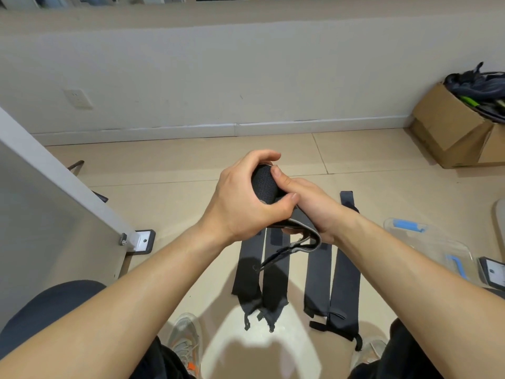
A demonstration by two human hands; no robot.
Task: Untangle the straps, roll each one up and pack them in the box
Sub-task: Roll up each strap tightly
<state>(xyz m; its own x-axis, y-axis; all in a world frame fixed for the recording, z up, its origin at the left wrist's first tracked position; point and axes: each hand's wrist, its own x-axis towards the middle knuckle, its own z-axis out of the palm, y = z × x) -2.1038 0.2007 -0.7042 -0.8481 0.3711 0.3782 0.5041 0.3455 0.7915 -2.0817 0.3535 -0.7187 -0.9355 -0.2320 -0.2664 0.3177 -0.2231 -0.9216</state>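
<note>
My forearms [142, 291] reach out over my shoes [184, 337]. My left hand [243, 198] curls round a black roll [263, 184] of strap, with the thumb wrapped across its near side. My right hand [308, 203] grips the same roll from the right, thumb pressed on top. The roll's loose tail [300, 228] hangs under my hands in a loop. Beneath it on the floor [191, 165], four straps [273, 277] lie flat side by side in two pairs, running near to far. A clear box [437, 247] with blue clips sits to the right, near the straps. A carton [448, 124] of dark gear stands far right by the wall.
</note>
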